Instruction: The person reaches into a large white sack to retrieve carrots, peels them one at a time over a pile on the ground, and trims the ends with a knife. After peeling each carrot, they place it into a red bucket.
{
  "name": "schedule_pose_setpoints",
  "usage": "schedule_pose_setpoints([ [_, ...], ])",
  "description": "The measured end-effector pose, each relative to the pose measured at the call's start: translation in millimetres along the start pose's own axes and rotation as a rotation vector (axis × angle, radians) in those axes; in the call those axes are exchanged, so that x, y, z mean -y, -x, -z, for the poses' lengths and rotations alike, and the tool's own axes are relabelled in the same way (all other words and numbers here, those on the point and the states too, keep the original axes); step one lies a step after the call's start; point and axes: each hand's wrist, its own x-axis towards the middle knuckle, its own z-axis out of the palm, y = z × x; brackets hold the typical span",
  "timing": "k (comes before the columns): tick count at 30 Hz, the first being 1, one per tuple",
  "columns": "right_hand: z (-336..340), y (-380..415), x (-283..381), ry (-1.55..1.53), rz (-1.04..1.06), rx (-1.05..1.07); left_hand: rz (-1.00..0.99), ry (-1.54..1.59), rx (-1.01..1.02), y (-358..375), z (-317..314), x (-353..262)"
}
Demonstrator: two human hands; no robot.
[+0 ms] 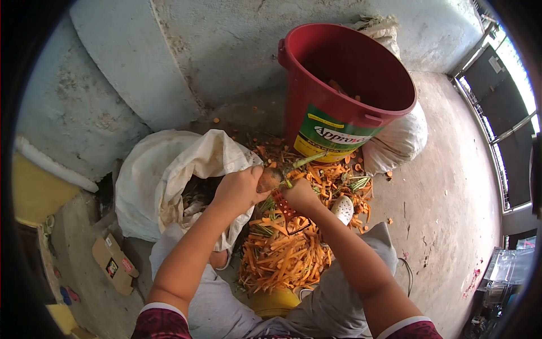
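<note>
My left hand is closed round a brownish root vegetable with green stalks pointing right. Close beside it, my right hand is closed at the stalk end; a red perforated piece shows below the fingers, and what exactly they grip is partly hidden. Under both hands lies a heap of orange peelings and cut pieces with green stalks. To the left, a white sack stands open with dark contents.
A large red bucket with a green and yellow label stands ahead. A filled white sack leans behind it. Cardboard lies at left. My shoe is beside the heap. A wall rises behind.
</note>
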Motion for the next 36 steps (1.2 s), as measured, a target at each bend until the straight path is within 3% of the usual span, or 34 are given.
schedule_pose_setpoints([
  [2, -2, -5, -6, -0.068, 0.031, 0.037, 0.100, 0.204, 0.161, -2, 3, 4],
  [5, 5, -3, 1, 0.006, 0.068, 0.020, 0.078, 0.407, 0.089, -1, -2, 4],
  [8, -18, -26, -27, 0.271, 0.291, 0.042, -0.023, -0.126, -0.041, 0, 1, -3],
  [9, -2, 4, 6, 0.102, 0.085, -0.018, -0.011, -0.096, -0.041, 0, 1, -4],
  [12, -8, -11, -3, 0.206, 0.162, -0.016, 0.045, 0.090, -0.018, 1, 0, -1],
  [14, 2, -9, 4, 0.098, 0.073, 0.031, 0.097, 0.348, 0.032, -1, -5, 0],
  [15, 7, -5, 9, 0.043, 0.026, 0.051, 0.083, 0.233, 0.001, -2, -5, -1],
  [18, -13, -23, -8, 0.203, 0.176, 0.048, 0.023, -0.067, -0.075, 0, -4, -4],
  [21, -4, -1, 10, -0.016, -0.048, -0.011, -0.054, -0.205, -0.102, 3, -3, -4],
  [23, 0, 5, 14, -0.024, -0.046, -0.009, -0.094, -0.208, -0.106, 1, -1, -3],
  [26, -4, -7, 2, 0.019, 0.073, 0.011, 0.051, 0.170, 0.043, -4, -5, 6],
  [29, -22, -43, -29, 0.040, 0.384, -0.037, 0.119, 0.784, -0.019, -2, -26, 7],
  [31, -16, -44, -24, 0.038, 0.504, -0.040, 0.128, 0.861, -0.028, -5, -21, 4],
  [33, -2, -38, -13, 0.040, 0.498, 0.025, 0.111, 0.856, -0.023, -6, -17, 5],
  [36, 26, -4, 18, 0.041, 0.220, 0.046, 0.063, 0.603, -0.002, -12, -2, 10],
])
